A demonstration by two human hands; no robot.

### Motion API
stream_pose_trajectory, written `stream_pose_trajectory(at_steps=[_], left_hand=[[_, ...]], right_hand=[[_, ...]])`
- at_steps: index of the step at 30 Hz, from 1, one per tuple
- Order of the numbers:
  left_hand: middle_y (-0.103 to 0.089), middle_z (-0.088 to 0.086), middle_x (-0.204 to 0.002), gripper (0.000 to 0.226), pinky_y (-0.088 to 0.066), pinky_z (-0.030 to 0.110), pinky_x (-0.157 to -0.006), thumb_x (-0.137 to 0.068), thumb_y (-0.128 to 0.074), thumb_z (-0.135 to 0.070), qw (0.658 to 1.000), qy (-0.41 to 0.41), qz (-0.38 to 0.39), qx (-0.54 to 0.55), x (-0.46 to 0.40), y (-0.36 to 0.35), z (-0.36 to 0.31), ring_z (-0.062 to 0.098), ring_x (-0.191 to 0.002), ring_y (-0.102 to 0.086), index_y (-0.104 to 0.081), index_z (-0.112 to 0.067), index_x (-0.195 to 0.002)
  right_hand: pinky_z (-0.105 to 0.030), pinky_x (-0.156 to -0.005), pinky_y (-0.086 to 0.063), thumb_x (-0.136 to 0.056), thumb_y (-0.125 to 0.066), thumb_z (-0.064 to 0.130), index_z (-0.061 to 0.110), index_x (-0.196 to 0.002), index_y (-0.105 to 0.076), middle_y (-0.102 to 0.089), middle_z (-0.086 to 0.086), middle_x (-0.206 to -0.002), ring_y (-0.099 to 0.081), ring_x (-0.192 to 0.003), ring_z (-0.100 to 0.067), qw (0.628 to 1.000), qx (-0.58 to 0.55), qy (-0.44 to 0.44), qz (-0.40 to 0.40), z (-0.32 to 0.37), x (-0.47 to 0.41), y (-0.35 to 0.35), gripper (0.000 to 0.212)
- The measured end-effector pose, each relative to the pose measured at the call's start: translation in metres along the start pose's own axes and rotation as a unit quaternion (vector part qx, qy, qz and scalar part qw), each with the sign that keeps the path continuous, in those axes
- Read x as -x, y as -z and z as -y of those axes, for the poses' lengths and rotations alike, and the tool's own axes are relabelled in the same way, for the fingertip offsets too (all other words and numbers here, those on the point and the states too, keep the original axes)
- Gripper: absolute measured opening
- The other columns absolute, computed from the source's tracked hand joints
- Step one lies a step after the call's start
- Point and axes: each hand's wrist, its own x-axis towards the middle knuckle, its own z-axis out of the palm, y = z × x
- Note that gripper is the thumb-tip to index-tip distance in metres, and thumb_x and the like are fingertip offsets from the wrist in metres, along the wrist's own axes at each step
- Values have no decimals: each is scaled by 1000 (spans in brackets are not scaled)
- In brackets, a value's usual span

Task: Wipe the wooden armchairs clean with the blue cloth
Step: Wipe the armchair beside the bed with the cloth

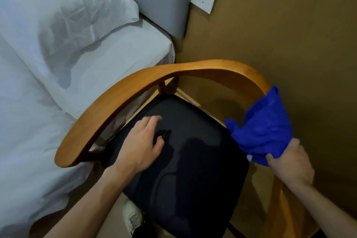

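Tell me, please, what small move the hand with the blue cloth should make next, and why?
Probably slide the bunched blue cloth along the curved wooden rail of the armchair, toward the backrest. The right hand grips the cloth, which lies over the right end of the rail, and the long bare stretch lies beyond it. The left hand hovers open over the dark seat cushion.

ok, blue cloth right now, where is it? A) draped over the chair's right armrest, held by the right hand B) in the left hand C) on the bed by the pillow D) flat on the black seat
A: the blue cloth hangs over the curved wooden armrest with the right hand gripping its lower end, while the left hand is over the black seat holding nothing.
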Motion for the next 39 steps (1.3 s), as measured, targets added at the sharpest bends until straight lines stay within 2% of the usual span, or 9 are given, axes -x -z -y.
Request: stream_pose_trajectory(at_steps=[4,10,16,20,26,31,35,37,39], left_hand=[[-43,-6,-138,57,-36,29,-104,-91,-54,-36,999,-27,42,-3,3,-23,-21,11,-126,-41,-30,-29,-142],[-47,-6,-131,52,-40,28,-100,-91,-53,-32,988,-108,107,5,8,-59,-72,13,-119,-43,-34,-24,-139],[-52,0,-122,50,-43,34,-92,-89,-56,-23,967,-205,150,24,13,-89,-128,18,-110,-48,-42,-15,-137],[-52,-1,-122,50,-42,32,-94,-88,-55,-23,956,-238,169,19,15,-105,-150,17,-110,-47,-42,-18,-136],[-50,-4,-122,51,-41,30,-96,-89,-52,-27,938,-278,206,-9,26,-126,-165,14,-109,-46,-37,-24,-138],[-51,-3,-126,52,-40,28,-100,-90,-50,-30,922,-310,230,-15,46,-137,-168,14,-112,-48,-35,-22,-140],[-50,-1,-131,52,-38,29,-103,-90,-49,-30,913,-324,246,-24,62,-142,-163,15,-118,-47,-37,-20,-140],[-50,0,-133,52,-39,30,-103,-90,-50,-29,910,-327,253,-26,67,-144,-160,15,-118,-47,-37,-21,-140],[-50,1,-133,52,-41,31,-101,-90,-51,-27,909,-323,261,-32,69,-144,-156,16,-117,-48,-37,-20,-140]], right_hand=[[-48,-79,-52,-78,-77,45,13,-123,-35,-49,-12,-112,-53,-102,-31,998,-45,-40,35,-18,25,-2,70],[-56,-94,-47,-77,-71,58,14,-138,-26,-42,-13,-136,-43,-125,-35,995,-35,-89,38,-30,53,-11,87],[-47,-92,-47,-76,-68,62,14,-144,-17,-38,-15,-141,-42,-125,-35,993,-36,-112,-8,-37,76,-25,98],[-50,-93,-45,-75,-67,64,17,-147,-7,-33,-13,-145,-35,-132,-33,987,-53,-151,-17,-44,98,-39,104],[-48,-90,-50,-70,-65,70,18,-149,-3,-37,-11,-140,-44,-125,-31,978,-57,-200,-23,-56,161,-67,114],[-39,-88,-52,-66,-66,70,16,-151,1,-39,-8,-135,-48,-117,-26,967,-80,-240,-13,-55,226,-84,121],[-34,-97,-45,-62,-72,67,17,-149,8,-37,-7,-140,-47,-122,-24,955,-112,-274,23,-48,264,-97,128],[-34,-96,-46,-57,-75,68,13,-151,3,-40,-9,-140,-50,-120,-24,952,-105,-286,33,-46,276,-103,134],[-38,-86,-52,-44,-80,68,4,-151,-17,-51,-15,-130,-59,-107,-29,958,-92,-271,11,-48,285,-108,140]])
